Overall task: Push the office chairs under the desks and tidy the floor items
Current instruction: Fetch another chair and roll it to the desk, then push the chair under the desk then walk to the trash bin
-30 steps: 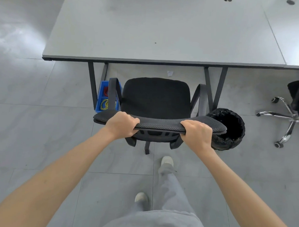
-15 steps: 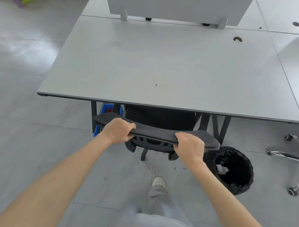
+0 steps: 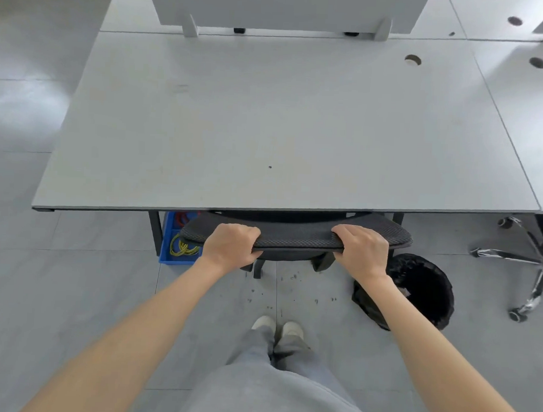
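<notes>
A black mesh office chair (image 3: 297, 235) stands at the front edge of the grey desk (image 3: 286, 128). Its seat is hidden under the desktop; only the top of the backrest and part of the base show. My left hand (image 3: 229, 247) grips the left part of the backrest's top edge, fingers curled over it. My right hand (image 3: 361, 250) grips the right part the same way. A blue bin (image 3: 171, 257) with yellow and red cable coils sits on the floor beside the left desk leg. A black-lined waste bin (image 3: 425, 287) stands on the floor to the right of the chair.
A second chair's chrome star base (image 3: 532, 267) with castors lies at the right edge, next to the neighbouring desk (image 3: 530, 102). A grey divider panel (image 3: 285, 7) stands at the desk's back. Dark specks dot the floor tiles (image 3: 291, 287) ahead of my shoes.
The chair has rolled forward under the desk; its seat, in full view a second ago, is now hidden. I have stepped closer, feet together. Both hands keep the same grip.
</notes>
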Tool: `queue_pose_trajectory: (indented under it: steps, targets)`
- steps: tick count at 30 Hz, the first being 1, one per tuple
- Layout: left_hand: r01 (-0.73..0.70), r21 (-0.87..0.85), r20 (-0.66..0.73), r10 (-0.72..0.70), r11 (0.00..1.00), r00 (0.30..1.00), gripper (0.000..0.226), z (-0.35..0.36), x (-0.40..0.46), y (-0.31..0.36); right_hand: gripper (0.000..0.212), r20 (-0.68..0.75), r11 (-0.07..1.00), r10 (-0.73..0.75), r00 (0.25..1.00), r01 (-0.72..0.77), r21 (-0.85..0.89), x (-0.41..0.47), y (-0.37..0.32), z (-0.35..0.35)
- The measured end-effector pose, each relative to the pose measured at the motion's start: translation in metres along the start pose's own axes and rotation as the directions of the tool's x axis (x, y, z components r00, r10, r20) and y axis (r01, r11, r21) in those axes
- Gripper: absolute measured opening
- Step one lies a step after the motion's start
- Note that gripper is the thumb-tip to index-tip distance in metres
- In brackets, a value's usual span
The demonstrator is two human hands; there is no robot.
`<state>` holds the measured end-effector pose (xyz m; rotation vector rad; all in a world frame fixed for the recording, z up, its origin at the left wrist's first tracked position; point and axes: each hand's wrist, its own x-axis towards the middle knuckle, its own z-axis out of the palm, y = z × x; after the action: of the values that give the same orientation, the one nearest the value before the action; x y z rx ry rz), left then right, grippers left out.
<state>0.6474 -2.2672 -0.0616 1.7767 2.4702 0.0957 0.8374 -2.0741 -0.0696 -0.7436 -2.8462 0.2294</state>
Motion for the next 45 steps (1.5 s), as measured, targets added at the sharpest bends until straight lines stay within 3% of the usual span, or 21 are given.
queue_pose_trajectory:
  steps: [8, 13, 15, 17, 20, 23, 25, 28, 32, 35, 37, 39, 41, 45]
  targets:
    - [0.054, -0.170, -0.107, -0.073, 0.984, 0.992, 0.036, -0.005, -0.005, 0.010, 0.034, 0.045, 0.999, 0.046, 0.998, -0.047, 0.008, -0.003, -0.003, -0.004]
    - [-0.083, -0.270, -0.022, 0.080, 0.959, 0.997, 0.039, -0.014, -0.006, 0.009, 0.036, 0.023, 0.996, 0.030, 0.999, -0.032, 0.078, -0.011, -0.011, -0.014]
    - [-0.158, -0.368, -0.045, 0.152, 0.916, 0.987, 0.041, -0.023, -0.011, 0.016, 0.041, -0.054, 0.973, 0.096, 0.994, -0.083, 0.216, -0.033, -0.019, -0.022]
    - [-0.174, -0.571, -0.129, 0.121, 0.802, 0.984, 0.039, -0.032, -0.019, 0.035, 0.044, -0.072, 0.872, 0.254, 0.964, -0.196, 0.448, -0.065, -0.030, -0.029]
    - [-0.153, -0.768, -0.175, 0.025, 0.622, 0.984, 0.030, -0.030, -0.029, 0.069, 0.049, 0.065, 0.585, 0.566, 0.821, -0.456, 0.671, -0.126, -0.050, -0.031]
    - [0.028, -0.880, 0.089, 0.106, 0.474, 0.990, 0.033, -0.012, -0.029, 0.106, 0.051, 0.221, 0.287, 0.763, 0.608, -0.624, 0.727, -0.196, -0.070, -0.020]
    - [0.095, -0.883, 0.228, 0.243, 0.460, 0.943, 0.033, 0.000, -0.024, 0.135, 0.049, 0.268, 0.098, 0.855, 0.445, -0.646, 0.757, -0.245, -0.087, -0.016]
    - [0.025, -0.872, 0.286, 0.465, 0.489, 0.838, 0.031, 0.006, -0.013, 0.192, 0.042, 0.283, -0.153, 0.948, 0.145, -0.570, 0.807, -0.311, -0.112, -0.018]
    - [-0.099, -0.861, 0.296, 0.649, 0.499, 0.701, 0.033, 0.014, 0.001, 0.293, 0.045, 0.241, -0.331, 0.931, -0.274, -0.357, 0.874, -0.379, -0.130, -0.019]
    - [-0.138, -0.860, 0.331, 0.744, 0.491, 0.580, 0.032, 0.025, 0.004, 0.381, 0.044, 0.253, -0.380, 0.854, -0.456, -0.212, 0.900, -0.422, -0.116, -0.019]
    - [-0.155, -0.859, 0.347, 0.780, 0.487, 0.521, 0.031, 0.034, -0.002, 0.437, 0.043, 0.231, -0.374, 0.816, -0.530, -0.178, 0.910, -0.453, -0.085, -0.025]
    - [-0.187, -0.848, 0.358, 0.797, 0.495, 0.486, 0.031, 0.043, -0.007, 0.488, 0.043, 0.207, -0.348, 0.807, -0.553, -0.161, 0.923, -0.487, -0.038, -0.042]
    - [-0.182, -0.839, 0.378, 0.790, 0.513, 0.483, 0.030, 0.048, -0.011, 0.532, 0.042, 0.183, -0.307, 0.830, -0.526, -0.158, 0.939, -0.517, 0.016, -0.067]
    - [-0.136, -0.826, 0.410, 0.748, 0.548, 0.522, 0.028, 0.049, -0.005, 0.599, 0.044, 0.089, -0.196, 0.916, -0.392, -0.242, 0.950, -0.563, 0.128, -0.127]
